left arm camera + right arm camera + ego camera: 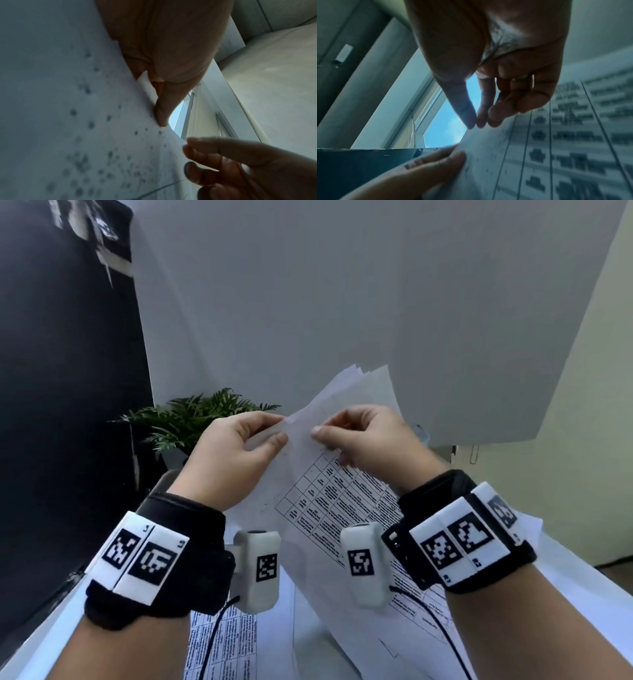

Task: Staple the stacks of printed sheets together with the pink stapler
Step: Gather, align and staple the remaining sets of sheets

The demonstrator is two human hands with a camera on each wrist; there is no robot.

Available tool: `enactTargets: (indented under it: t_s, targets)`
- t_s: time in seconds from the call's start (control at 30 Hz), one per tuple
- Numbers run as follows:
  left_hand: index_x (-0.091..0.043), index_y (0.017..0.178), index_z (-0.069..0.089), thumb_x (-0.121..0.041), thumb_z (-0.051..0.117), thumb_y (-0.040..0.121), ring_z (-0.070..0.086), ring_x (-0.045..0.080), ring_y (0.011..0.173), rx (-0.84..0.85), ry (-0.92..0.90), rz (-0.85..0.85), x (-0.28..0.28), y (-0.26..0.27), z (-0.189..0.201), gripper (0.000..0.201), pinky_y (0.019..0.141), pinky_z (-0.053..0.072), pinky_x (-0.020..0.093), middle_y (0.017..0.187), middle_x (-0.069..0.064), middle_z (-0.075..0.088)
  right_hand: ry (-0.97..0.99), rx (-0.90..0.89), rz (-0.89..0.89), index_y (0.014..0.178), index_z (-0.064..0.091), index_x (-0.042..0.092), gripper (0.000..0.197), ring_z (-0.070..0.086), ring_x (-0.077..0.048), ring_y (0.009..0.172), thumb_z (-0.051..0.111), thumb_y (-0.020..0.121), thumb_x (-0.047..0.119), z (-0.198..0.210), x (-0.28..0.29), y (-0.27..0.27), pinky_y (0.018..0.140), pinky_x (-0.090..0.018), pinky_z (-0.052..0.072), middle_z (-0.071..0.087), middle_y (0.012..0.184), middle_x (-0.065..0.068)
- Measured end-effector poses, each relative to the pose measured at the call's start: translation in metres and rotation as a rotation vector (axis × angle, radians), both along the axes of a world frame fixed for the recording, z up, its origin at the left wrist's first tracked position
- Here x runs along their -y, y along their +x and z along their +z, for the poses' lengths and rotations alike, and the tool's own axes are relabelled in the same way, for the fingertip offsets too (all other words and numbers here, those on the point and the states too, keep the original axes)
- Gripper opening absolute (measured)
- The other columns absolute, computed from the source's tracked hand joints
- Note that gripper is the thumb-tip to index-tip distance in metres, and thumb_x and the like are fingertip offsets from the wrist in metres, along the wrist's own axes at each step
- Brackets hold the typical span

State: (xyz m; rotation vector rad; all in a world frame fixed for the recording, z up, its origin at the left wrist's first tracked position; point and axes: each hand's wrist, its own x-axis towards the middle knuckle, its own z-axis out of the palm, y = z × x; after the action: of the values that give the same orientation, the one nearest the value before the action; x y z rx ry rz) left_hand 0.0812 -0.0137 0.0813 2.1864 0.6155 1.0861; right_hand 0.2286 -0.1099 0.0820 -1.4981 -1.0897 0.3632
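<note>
More printed sheets (pixel 222 642) lie on the white table (pixel 582 594). Above, a loose stack of printed sheets (pixel 329 498) — table-printed, corners fanned — is held tilted, its top corner pinched by left hand (pixel 226 453) and right hand (pixel 363 440). Potted fern (pixel 191 419) stands behind.

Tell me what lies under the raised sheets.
More printed pages lie on the white table below the sheets. The sheets and wrists cover the rest; no stapler shows.
</note>
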Motion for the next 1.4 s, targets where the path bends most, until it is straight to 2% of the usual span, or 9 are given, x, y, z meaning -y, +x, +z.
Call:
enactTargets:
  t_s: [0.23,0.37,0.47,0.63,0.77,0.9,1.1,1.23,1.4]
  targets:
    - [-0.039,0.084,0.066,-0.014,0.064,0.087,0.062,-0.008,0.072,0.021,0.077,-0.047,0.010,0.005,0.000,0.025,0.067,0.047,0.006,0.083,-0.017,0.070,-0.061,-0.064,0.044,0.080,0.073,0.004,0.018,0.047,-0.002,0.039,0.074,0.079,0.022,-0.007,-0.006,-0.005,0.043,-0.012,0.039,0.063,0.066,-0.003]
    - [-0.033,0.092,0.070,-0.016,0.064,0.087,0.063,-0.004,0.080,0.022,0.122,-0.031,0.014,0.004,0.002,0.018,0.073,0.049,0.011,0.087,-0.017,0.071,-0.050,-0.086,0.054,0.078,0.074,0.007,0.012,0.046,-0.002,0.036,0.072,0.078,0.019,-0.005,-0.005,-0.004,0.047,-0.017,0.040,0.065,0.065,-0.001]
    - [-0.029,0.096,0.072,-0.017,0.065,0.087,0.064,-0.002,0.080,0.026,0.117,-0.020,0.015,0.003,0.003,0.016,0.073,0.051,0.014,0.087,-0.015,0.072,-0.035,-0.077,0.062,0.076,0.072,0.007,0.009,0.045,0.000,0.035,0.069,0.080,0.015,-0.004,-0.003,-0.006,0.043,-0.013,0.039,0.064,0.066,-0.001]
    - [-0.026,0.098,0.072,-0.019,0.066,0.087,0.065,0.004,0.084,0.038,0.109,0.021,0.013,0.004,0.003,0.015,0.076,0.050,0.020,0.090,-0.011,0.071,0.067,0.085,0.027,0.068,0.064,0.012,0.012,0.045,-0.002,0.040,0.069,0.079,0.012,-0.007,-0.003,-0.012,0.045,-0.017,0.040,0.055,0.055,0.006]
    - [-0.023,0.102,0.072,-0.020,0.066,0.087,0.064,0.004,0.089,0.022,0.112,0.049,0.010,0.006,0.001,0.017,0.080,0.050,0.018,0.094,-0.010,0.071,0.073,0.351,-0.057,0.066,0.062,0.018,0.013,0.048,0.000,0.042,0.069,0.077,0.018,-0.009,-0.004,-0.013,0.048,-0.011,0.037,0.055,0.056,0.010]
    - [-0.024,0.102,0.072,-0.020,0.065,0.087,0.065,0.004,0.089,0.019,0.101,0.046,0.010,0.006,0.000,0.017,0.081,0.052,0.022,0.093,-0.011,0.071,0.054,0.377,-0.074,0.073,0.069,0.012,0.008,0.053,-0.003,0.042,0.067,0.078,0.017,-0.009,-0.003,-0.012,0.043,-0.010,0.038,0.063,0.064,0.005]
    - [-0.025,0.098,0.072,-0.017,0.066,0.086,0.062,-0.004,0.079,0.035,0.096,0.050,0.010,0.007,0.000,0.015,0.073,0.047,0.009,0.089,-0.017,0.069,0.133,0.428,-0.067,0.071,0.065,0.008,0.009,0.054,-0.009,0.046,0.066,0.077,0.014,-0.012,-0.007,-0.013,0.046,-0.012,0.038,0.065,0.067,-0.002]
    - [-0.027,0.099,0.071,-0.018,0.066,0.086,0.062,-0.002,0.084,0.035,0.084,0.062,0.008,0.006,0.001,0.016,0.075,0.048,0.013,0.091,-0.015,0.069,0.187,0.451,-0.054,0.068,0.061,0.015,0.010,0.054,-0.007,0.047,0.065,0.078,0.014,-0.016,-0.010,-0.011,0.048,-0.010,0.035,0.063,0.065,0.002]
    - [-0.025,0.102,0.071,-0.019,0.066,0.086,0.063,0.002,0.086,0.028,0.092,0.074,0.006,0.002,0.002,0.017,0.077,0.047,0.017,0.093,-0.015,0.068,0.250,0.476,-0.029,0.072,0.061,0.011,0.008,0.051,-0.005,0.044,0.063,0.079,0.013,-0.020,-0.014,-0.013,0.049,-0.012,0.035,0.064,0.067,0.000]
